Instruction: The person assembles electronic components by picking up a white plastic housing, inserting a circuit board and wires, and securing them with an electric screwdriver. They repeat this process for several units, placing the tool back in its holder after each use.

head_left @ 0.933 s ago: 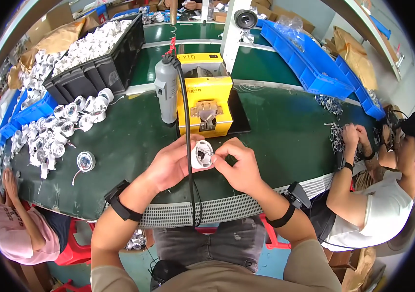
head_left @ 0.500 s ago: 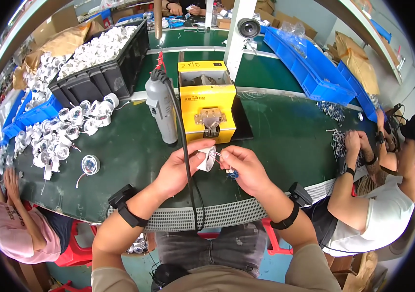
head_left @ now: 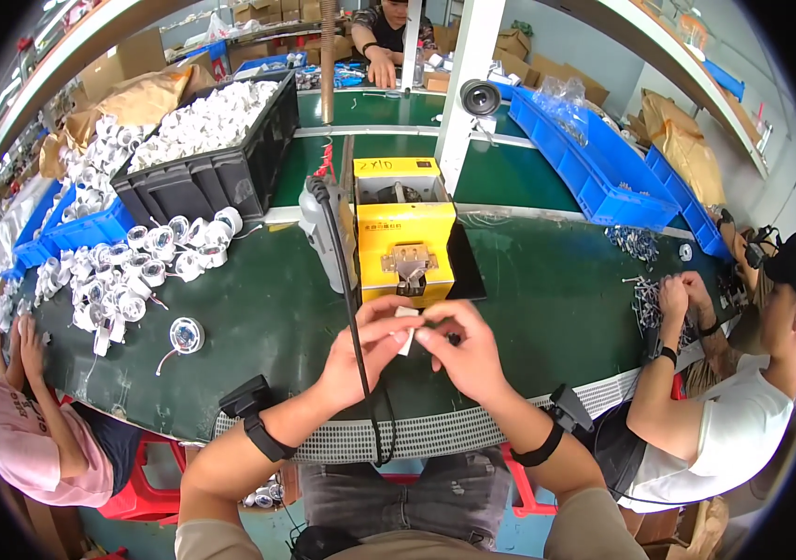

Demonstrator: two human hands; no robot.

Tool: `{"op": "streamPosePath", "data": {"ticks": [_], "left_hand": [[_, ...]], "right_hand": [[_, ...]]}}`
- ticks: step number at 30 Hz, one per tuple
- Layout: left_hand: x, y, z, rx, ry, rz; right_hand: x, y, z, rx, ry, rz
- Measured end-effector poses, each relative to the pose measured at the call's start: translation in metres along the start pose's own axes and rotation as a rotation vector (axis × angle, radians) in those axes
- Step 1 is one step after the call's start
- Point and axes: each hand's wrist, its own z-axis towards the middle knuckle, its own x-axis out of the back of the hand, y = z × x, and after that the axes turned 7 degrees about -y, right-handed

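Note:
In front of the yellow machine (head_left: 404, 231), my left hand (head_left: 367, 351) pinches a small white lamp housing (head_left: 407, 327), turned so that mostly its side shows. My right hand (head_left: 469, 353) is closed at the housing's right side, thumb and fingertips meeting it. A small dark part (head_left: 454, 338), seemingly the wired board, shows between the right fingers; its wires are mostly hidden. A black cable (head_left: 346, 289) runs down from a grey hand tool (head_left: 323, 238) past my left fingers. One finished-looking lamp (head_left: 187, 336) with a wire lies apart on the green table.
Many white lamps (head_left: 127, 280) are heaped at left beside a black crate (head_left: 202, 191) full of white parts. Long blue trays (head_left: 594, 163) stand at the right rear. Co-workers sit left and right, another is across. A white post (head_left: 466, 93) rises behind the machine.
My hands have come together, and the housing has turned from showing its open mouth to its side. The wires between it and my right fingers are no longer visible. My view has shifted slightly.

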Motion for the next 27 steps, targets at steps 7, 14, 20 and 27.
{"op": "streamPosePath", "data": {"ticks": [7,14,20,27], "left_hand": [[0.007,0.001,0.002,0.187,0.241,-0.555],[0.003,0.009,0.003,0.160,0.059,-0.807],[-0.005,0.013,0.003,0.187,-0.077,-0.831],[-0.009,0.013,0.000,0.145,-0.122,-0.896]], "right_hand": [[0.000,-0.009,-0.001,0.888,0.315,-1.108],[-0.004,-0.009,-0.002,0.283,0.036,-0.298],[-0.010,0.005,-0.003,0.390,0.155,-0.092],[-0.018,0.000,0.003,0.662,0.249,-0.493]]}}
